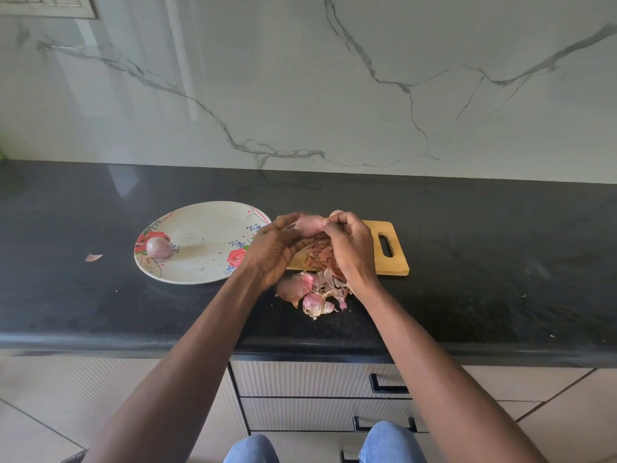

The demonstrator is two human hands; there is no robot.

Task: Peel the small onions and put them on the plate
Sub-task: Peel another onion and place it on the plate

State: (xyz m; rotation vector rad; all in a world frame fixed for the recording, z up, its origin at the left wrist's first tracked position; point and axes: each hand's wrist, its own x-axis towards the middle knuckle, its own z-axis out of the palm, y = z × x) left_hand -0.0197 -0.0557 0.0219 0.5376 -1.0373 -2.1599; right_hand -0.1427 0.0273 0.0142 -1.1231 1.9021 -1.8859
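Fingers grip onion over black counter, marble wall behind.

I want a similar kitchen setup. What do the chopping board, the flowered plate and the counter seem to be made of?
The chopping board looks like pale wood or bamboo with a matte finish: warm tan colour, cut-out handle slot. The plate seems melamine or glazed ceramic, I cannot tell which: off-white, printed roses, slight sheen. The counter looks like polished black granite: fine speckle and soft reflections.

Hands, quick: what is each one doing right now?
Left hand: curled round the small onion, holding it above the cutting board.
Right hand: fingers pinching at the same onion's skin.
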